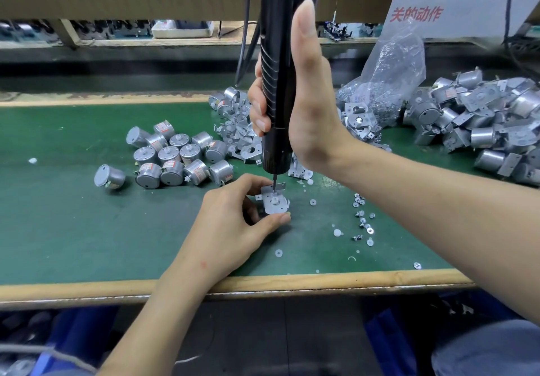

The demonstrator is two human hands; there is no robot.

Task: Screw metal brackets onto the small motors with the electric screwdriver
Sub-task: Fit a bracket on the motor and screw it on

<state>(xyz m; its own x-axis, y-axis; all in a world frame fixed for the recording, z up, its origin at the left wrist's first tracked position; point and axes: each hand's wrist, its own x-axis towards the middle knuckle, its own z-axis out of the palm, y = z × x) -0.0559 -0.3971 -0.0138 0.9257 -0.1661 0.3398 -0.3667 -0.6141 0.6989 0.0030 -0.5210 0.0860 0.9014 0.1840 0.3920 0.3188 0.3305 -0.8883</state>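
Head: bracket (274, 202) between hands (230, 218), beneath screwdriver (277, 83)

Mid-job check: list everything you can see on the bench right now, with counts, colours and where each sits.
screwdriver: one, black, upright, tip on the held motor's bracket
held motor: one, silver, bracket on top, centre of the mat
bare motors: over a dozen, silver, left of centre
loose brackets: a pile, silver, behind the held motor
bag: one, clear, small metal parts inside, right of the screwdriver
bracketed motors: a pile, silver, far right
screws: scattered, silver, right of the held motor
washers: several, white, among the screws
mat: one, green, bench top
sign: one, white with red writing, top right
left hand: pinches the held motor
right hand: grips the screwdriver
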